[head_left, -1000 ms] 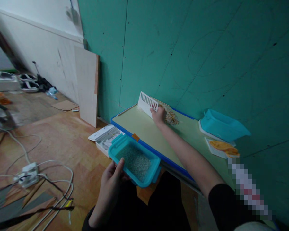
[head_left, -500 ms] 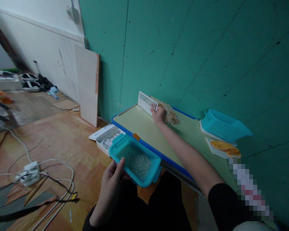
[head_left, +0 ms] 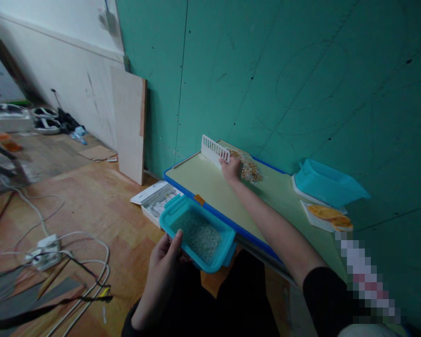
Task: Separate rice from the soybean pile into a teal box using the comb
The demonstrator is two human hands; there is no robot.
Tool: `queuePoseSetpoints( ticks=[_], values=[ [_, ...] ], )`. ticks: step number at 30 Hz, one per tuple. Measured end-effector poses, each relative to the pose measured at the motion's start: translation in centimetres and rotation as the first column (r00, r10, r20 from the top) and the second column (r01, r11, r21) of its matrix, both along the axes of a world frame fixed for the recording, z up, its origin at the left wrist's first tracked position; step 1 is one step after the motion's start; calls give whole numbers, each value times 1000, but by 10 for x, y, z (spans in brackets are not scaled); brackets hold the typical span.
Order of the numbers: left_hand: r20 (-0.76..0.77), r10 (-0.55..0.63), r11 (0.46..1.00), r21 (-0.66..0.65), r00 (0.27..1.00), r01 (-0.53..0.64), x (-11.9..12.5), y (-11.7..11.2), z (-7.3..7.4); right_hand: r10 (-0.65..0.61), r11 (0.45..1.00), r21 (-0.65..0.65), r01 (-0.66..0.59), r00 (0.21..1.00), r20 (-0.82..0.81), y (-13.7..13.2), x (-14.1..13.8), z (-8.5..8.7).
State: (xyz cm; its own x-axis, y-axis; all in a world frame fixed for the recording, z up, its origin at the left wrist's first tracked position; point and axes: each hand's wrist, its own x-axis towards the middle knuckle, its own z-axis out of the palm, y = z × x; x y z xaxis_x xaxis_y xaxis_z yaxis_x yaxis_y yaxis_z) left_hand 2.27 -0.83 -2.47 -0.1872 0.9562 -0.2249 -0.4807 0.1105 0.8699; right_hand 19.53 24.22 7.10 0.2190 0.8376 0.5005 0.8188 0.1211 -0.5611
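My left hand (head_left: 166, 255) grips the near corner of a blue plastic container (head_left: 197, 232) filled with pale grains, held below the front edge of a small table (head_left: 210, 185) with a blue rim. My right hand (head_left: 231, 169) reaches across the tabletop to its far side and is closed on the end of a white slotted plastic piece (head_left: 214, 150), which stands on edge. A heap of yellow-brown kernels (head_left: 249, 169) lies just right of that hand, against the green wall.
An overturned blue container (head_left: 328, 183) and a white lid with an orange thing on it (head_left: 326, 216) sit at the table's right. A white open box (head_left: 154, 199) lies on the wooden floor beside the table. Cables and a power strip (head_left: 44, 245) cross the floor at left.
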Motion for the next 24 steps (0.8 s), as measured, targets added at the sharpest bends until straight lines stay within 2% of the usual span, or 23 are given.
queuePoseSetpoints(
  ticks=[4,15,24],
  values=[
    [12,-4,1000,2,1000,4,-1,0,-3,56,998,23,-55,998,-24,0,0,-2],
    [15,-8,1000,12,1000,7,-1,-1,-5,102,995,32,-99,991,-92,3,6,-6],
    [30,-17,1000,14,999,16,0,-1,-4,253,967,82,-241,942,-222,9,13,-5]
  ],
)
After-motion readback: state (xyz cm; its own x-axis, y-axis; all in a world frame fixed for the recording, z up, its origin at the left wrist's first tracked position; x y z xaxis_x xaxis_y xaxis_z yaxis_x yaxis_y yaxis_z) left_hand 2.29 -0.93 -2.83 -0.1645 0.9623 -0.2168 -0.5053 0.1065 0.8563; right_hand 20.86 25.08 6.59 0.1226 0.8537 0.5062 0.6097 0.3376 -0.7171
